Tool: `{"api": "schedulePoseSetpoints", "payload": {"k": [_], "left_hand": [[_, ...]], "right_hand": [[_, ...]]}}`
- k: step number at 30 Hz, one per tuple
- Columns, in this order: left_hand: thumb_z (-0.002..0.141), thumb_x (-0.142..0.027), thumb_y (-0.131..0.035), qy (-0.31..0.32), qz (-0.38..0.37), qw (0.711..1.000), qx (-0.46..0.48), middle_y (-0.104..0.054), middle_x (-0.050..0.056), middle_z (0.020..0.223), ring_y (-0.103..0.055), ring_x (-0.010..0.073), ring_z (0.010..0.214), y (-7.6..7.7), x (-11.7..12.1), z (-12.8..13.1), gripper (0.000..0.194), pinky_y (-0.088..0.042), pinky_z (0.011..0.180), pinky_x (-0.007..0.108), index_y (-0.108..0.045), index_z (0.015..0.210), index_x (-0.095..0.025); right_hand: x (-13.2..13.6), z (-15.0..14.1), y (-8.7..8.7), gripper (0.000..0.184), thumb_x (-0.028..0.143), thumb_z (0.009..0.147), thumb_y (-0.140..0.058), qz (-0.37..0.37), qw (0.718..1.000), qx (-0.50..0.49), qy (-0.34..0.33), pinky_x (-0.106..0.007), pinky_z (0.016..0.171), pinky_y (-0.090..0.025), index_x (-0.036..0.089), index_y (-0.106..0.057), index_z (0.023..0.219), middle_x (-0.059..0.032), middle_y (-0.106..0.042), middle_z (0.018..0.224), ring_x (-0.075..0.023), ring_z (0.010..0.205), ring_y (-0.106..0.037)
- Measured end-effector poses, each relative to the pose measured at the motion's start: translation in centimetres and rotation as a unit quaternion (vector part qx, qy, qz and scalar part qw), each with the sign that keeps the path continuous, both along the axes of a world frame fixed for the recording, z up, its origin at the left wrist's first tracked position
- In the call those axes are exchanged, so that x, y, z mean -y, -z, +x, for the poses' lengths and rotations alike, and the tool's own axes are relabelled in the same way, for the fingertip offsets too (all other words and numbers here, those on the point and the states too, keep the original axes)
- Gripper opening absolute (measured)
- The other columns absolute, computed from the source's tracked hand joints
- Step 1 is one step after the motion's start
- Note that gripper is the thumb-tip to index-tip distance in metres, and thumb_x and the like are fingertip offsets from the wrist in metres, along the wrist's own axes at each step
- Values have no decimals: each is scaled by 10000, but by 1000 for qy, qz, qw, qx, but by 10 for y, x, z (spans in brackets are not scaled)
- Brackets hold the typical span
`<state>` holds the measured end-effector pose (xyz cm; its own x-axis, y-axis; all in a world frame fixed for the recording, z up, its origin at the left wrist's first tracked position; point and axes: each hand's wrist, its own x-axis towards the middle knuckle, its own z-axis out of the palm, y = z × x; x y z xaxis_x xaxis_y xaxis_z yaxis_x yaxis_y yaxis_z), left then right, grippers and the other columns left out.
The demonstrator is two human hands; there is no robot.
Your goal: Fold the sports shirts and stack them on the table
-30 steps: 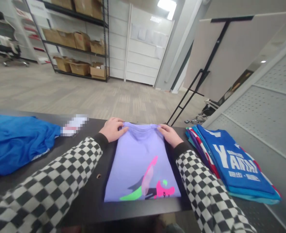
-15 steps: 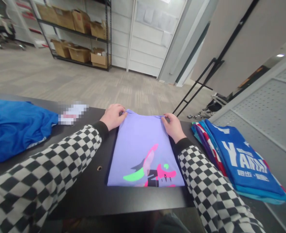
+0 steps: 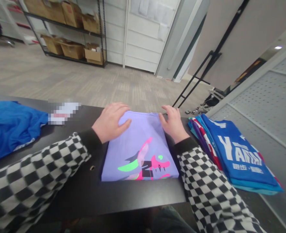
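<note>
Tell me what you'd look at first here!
First comes the folded lavender T-shirt with its bright pink and green print, in the middle of the black table, under the left hand and right hand. Next are the black-and-white checkered sleeves, then the blue shirt with big white letters, stacked at the right.

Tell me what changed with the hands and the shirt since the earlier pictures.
The left hand and right hand let go of the lavender T-shirt's collar and opened, the left lying flat on its top edge, the right's fingertips resting there. The collar no longer shows, and more of the print does. The stack of folded shirts and the blue garment stayed as they were.
</note>
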<state>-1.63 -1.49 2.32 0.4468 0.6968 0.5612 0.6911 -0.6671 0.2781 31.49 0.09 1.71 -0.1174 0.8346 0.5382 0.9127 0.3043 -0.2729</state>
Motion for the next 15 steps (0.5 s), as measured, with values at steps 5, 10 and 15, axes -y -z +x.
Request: {"api": "schedulePoseSetpoints", "payload": {"k": [5, 10, 15], "left_hand": [[1102, -646, -501, 152, -85, 973, -154, -434, 178, 1795, -381, 372, 1681, 14, 85, -8, 773, -255, 1382, 563, -454, 1724, -190], [1097, -716, -477, 159, -151, 950, -222, -258, 176, 1860, -274, 382, 1725, 36, 99, -17, 856, -208, 1392, 588, -334, 1789, -234], [1088, -665, -533, 156, -107, 965, -184, -298, 207, 1847, -264, 412, 1724, 21, 94, -12, 845, -193, 1392, 641, -369, 1765, -186]], "right_hand": [[76, -22, -3, 721, 648, 1135, -473, -177, 964, 85, -182, -651, 1387, -256, 268, -435, 1747, -134, -442, 1800, -356, 1692, -367], [91, -29, 10, 819, 734, 1120, -448, -292, 929, 132, -185, -689, 1387, -226, 287, -334, 1796, -122, -262, 1866, -390, 1738, -205], [90, -20, 4, 780, 664, 1131, -504, -215, 953, 120, -176, -743, 1372, -208, 257, -368, 1781, -154, -314, 1846, -392, 1732, -231]]}}
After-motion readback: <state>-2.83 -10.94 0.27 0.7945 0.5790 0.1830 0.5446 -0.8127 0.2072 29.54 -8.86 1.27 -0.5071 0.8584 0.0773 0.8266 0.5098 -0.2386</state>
